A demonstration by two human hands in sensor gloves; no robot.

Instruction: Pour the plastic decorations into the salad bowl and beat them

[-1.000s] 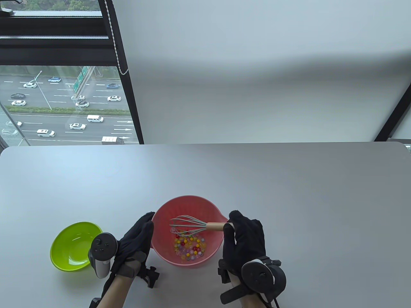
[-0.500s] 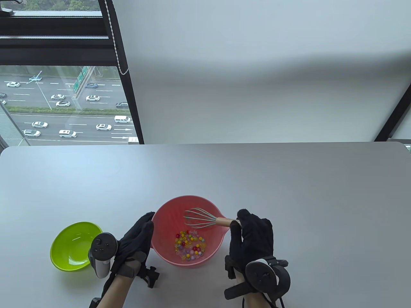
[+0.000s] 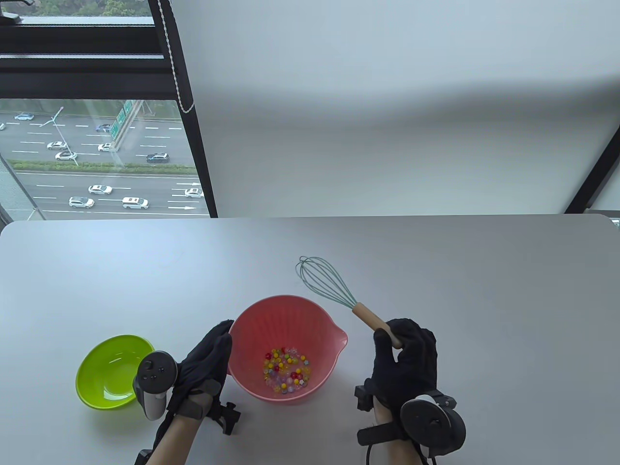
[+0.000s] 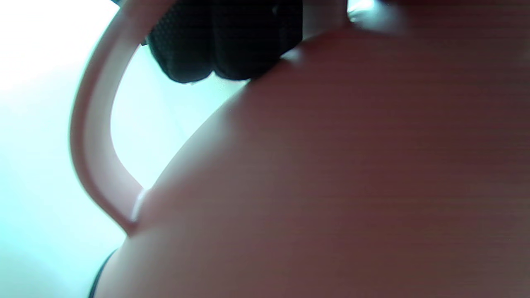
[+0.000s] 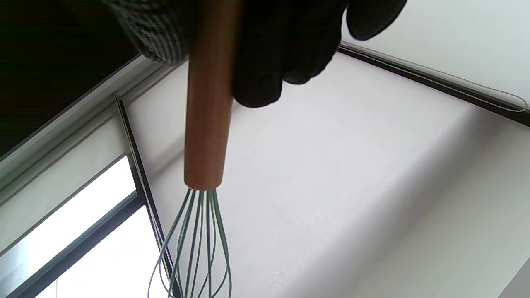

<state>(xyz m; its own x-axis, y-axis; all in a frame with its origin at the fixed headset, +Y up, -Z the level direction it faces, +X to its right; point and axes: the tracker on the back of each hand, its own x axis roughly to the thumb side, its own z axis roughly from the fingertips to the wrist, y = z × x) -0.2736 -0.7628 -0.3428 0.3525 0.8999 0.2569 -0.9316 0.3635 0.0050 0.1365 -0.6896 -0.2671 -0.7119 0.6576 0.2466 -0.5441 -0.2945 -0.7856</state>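
Gripping one whisk point(image 3: 329, 286) by wooden handle, right hand point(image 3: 404, 361) sits lower right of frame; fingers curled round handle, wire head raised clear, pointing upper left above table point(image 3: 460, 290). One pink salad bowl point(image 3: 252, 324) at lower centre, spout toward right. Plastic decorations point(image 3: 286, 370), many small multicoloured beads, too numerous to count, clustered on bowl floor. Left hand point(image 3: 203, 368) lies against bowl's left wall, fingers straight, not curled round rim. One green bowl point(image 3: 114, 370) lower left, apart from pink bowl. Hands counted: two.
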